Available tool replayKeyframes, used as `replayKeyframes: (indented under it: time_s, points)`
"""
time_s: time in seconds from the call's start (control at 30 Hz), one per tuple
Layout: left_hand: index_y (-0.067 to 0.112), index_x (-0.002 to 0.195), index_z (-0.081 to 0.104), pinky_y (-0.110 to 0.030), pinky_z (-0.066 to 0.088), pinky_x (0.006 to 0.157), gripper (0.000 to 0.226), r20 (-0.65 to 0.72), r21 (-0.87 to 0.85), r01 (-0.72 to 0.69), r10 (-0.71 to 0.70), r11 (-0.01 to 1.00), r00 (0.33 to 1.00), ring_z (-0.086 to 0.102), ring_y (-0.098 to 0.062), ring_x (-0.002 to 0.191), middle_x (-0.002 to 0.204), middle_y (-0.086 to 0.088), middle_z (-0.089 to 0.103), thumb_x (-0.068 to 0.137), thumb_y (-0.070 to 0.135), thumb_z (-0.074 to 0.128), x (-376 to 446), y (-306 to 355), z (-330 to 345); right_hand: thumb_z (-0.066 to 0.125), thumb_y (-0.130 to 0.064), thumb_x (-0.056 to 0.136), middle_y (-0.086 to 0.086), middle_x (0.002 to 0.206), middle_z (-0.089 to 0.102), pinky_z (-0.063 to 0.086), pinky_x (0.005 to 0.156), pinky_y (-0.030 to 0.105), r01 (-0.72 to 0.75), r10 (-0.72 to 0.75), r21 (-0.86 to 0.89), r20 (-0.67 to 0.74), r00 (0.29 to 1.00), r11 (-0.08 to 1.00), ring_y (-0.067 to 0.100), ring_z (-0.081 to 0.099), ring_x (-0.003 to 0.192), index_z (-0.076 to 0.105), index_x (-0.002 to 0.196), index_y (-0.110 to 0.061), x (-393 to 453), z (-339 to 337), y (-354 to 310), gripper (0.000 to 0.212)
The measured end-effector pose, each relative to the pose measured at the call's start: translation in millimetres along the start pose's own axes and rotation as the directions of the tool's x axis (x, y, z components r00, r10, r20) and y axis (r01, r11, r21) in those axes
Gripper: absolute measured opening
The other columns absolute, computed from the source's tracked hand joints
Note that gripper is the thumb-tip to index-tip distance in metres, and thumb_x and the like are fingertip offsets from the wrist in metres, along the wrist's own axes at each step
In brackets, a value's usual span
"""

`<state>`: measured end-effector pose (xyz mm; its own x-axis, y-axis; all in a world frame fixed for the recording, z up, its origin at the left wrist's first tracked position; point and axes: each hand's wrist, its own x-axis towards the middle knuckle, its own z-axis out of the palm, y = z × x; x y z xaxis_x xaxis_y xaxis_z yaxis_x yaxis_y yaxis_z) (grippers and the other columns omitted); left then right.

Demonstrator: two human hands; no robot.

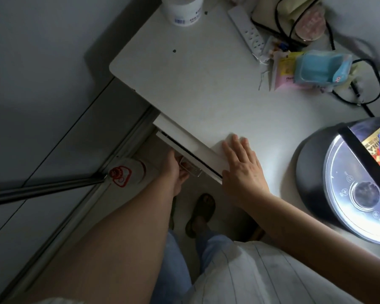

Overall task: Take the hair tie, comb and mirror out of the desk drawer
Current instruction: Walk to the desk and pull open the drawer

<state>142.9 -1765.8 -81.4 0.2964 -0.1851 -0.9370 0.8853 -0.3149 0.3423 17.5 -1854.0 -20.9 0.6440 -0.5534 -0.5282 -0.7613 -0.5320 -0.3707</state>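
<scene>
The white desk drawer (pixel 184 148) sits under the front edge of the white desk (pixel 195 84) and stands only a narrow crack out. My left hand (pixel 178 174) is below the desk edge with its fingers curled on the clear drawer handle (pixel 190 170). My right hand (pixel 241 170) lies flat, fingers spread, on the desk's front edge just right of the drawer. The inside of the drawer is hidden, so hair tie, comb and mirror are not visible.
A round black appliance (pixel 347 183) with a snack bag on it stands at the right. Wet wipes (pixel 320 69), packets, a power strip (pixel 246 29) and black cables crowd the back right. A white jar (pixel 182 9) stands at the back. My sandalled foot (pixel 201 213) is below.
</scene>
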Motion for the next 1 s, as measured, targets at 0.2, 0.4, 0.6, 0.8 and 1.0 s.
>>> replayKeyframes:
  time_s: [0.2,0.4,0.6,0.8,1.0]
  points:
    - [0.005,0.124,0.053,-0.033,0.043,0.094,0.059,0.062,0.016,0.052,-0.053,0.999,0.997,0.056,-0.019,0.085,0.086,-0.006,0.058,0.092,0.052,0.036,-1,-8,-27,0.044,-0.016,0.090,-0.001,0.160,-0.012,-0.011,0.115,0.031,-0.064,0.065,0.046,-0.021,0.998,0.997,0.018,-0.018,0.146,0.006,0.151,-0.023,-1,5,-12,0.072]
    - [0.007,0.140,0.039,-0.040,0.024,0.116,0.078,0.162,0.072,0.180,-0.190,0.981,0.968,0.037,-0.030,0.137,0.142,-0.017,0.045,0.088,0.063,0.028,-7,-2,-66,0.047,-0.022,0.090,-0.001,0.161,-0.007,-0.005,0.118,0.033,-0.216,0.229,0.193,-0.045,0.972,0.957,0.018,-0.013,0.147,0.008,0.152,-0.018,-4,12,-42,0.073]
    - [0.005,0.143,0.035,-0.040,0.021,0.118,0.081,0.227,0.083,0.330,-0.340,0.940,0.912,0.030,-0.032,0.142,0.148,-0.017,0.039,0.087,0.064,0.026,1,3,-107,0.044,-0.019,0.093,-0.006,0.161,-0.001,0.009,0.121,0.037,-0.374,0.429,0.316,-0.125,0.895,0.872,0.011,-0.006,0.147,0.013,0.151,-0.024,-14,40,-78,0.066]
    - [0.004,0.133,0.049,-0.038,0.034,0.101,0.078,0.230,0.099,0.334,-0.348,0.937,0.909,0.057,-0.027,0.102,0.109,-0.014,0.061,0.088,0.063,0.028,-1,0,-120,0.045,-0.018,0.092,-0.002,0.161,0.006,0.006,0.121,0.033,-0.493,0.629,0.491,-0.154,0.762,0.718,0.011,-0.001,0.147,0.010,0.151,-0.018,-40,76,-97,0.069]
    - [0.005,0.123,0.053,-0.038,0.027,0.112,0.070,0.230,0.081,0.317,-0.327,0.945,0.916,0.056,-0.024,0.091,0.100,-0.014,0.060,0.090,0.059,0.023,6,-13,-130,0.049,-0.017,0.092,0.005,0.159,0.016,0.021,0.118,0.044,-0.624,0.840,0.702,0.068,0.539,0.344,0.022,0.017,0.146,0.013,0.150,-0.015,-69,115,-84,0.068]
